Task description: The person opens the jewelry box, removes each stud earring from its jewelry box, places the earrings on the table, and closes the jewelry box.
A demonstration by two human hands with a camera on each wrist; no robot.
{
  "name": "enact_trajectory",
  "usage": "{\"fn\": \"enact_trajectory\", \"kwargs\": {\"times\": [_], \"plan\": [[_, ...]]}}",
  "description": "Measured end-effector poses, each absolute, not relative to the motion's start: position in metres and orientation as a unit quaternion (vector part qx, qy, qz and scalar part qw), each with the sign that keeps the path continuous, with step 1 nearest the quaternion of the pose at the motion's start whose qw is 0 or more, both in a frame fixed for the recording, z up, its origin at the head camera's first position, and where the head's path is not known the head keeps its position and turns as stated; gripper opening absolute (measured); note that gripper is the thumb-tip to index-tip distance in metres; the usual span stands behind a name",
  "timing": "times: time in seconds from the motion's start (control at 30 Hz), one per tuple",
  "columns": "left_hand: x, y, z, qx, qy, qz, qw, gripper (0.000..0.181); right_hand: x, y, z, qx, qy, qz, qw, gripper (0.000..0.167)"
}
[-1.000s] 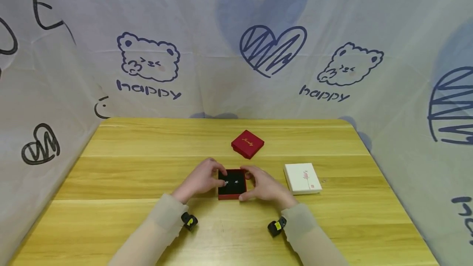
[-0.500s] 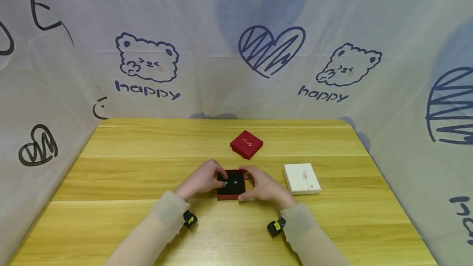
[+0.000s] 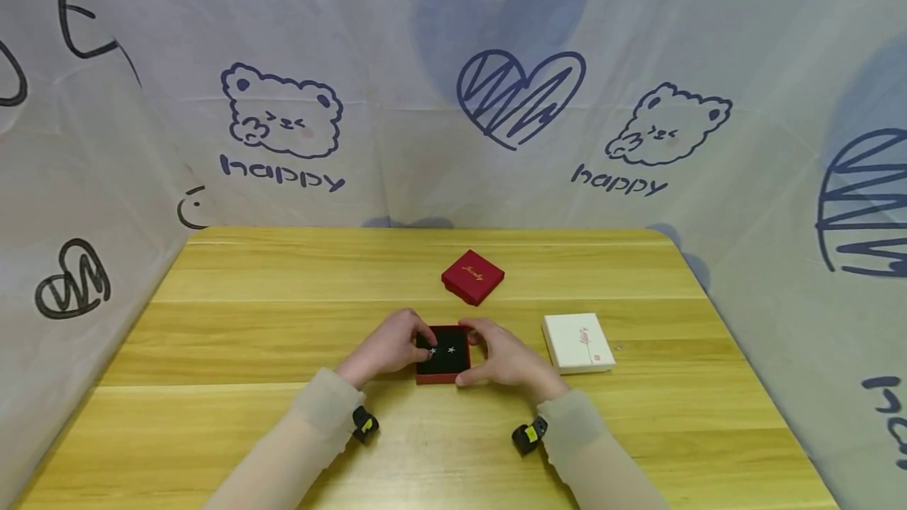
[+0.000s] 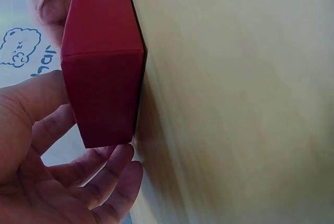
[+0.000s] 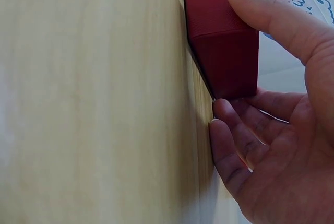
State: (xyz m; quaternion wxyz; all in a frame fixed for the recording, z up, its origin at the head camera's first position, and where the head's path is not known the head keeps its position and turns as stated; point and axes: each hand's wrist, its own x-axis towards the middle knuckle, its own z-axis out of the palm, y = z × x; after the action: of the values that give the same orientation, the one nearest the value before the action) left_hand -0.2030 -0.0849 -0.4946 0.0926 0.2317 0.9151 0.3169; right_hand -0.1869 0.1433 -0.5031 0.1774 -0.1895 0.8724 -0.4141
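Observation:
A small red jewellery box [image 3: 437,378] lies open on the table with a black pad [image 3: 448,367] inside. On the pad are two silver star-shaped earrings, a left earring [image 3: 433,351] and a right earring [image 3: 451,350]. My left hand [image 3: 386,349] reaches over the box's left wall, thumb and forefinger at the left earring; the exact contact is too small to see. My right hand [image 3: 505,356] grips the box's right side, thumb at the near corner and fingers at the far one. In the right wrist view, the thumb presses the red wall [image 5: 224,62].
Behind the box sits a red lid [image 3: 473,277] with gold lettering. To the right is a white box [image 3: 579,342] with a flower print, and a tiny shiny bit [image 3: 619,347] beside it. A printed cloth [image 3: 397,38] hangs behind the wooden table [image 3: 234,384].
My hands and the box stay nearly in place. The left fingers have shifted very slightly at the left earring, while my right hand keeps its grip on the box. The head view has moved a little.

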Motion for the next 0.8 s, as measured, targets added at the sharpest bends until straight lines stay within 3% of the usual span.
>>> {"fn": "enact_trajectory", "kwargs": {"times": [0.8], "plan": [[-0.2007, -0.0826, -0.4995, 0.216, 0.919, 0.319, 0.083, 0.014, -0.1877, 0.1436, -0.5046, -0.189, 0.875, -0.410, 0.174, 0.089]]}}
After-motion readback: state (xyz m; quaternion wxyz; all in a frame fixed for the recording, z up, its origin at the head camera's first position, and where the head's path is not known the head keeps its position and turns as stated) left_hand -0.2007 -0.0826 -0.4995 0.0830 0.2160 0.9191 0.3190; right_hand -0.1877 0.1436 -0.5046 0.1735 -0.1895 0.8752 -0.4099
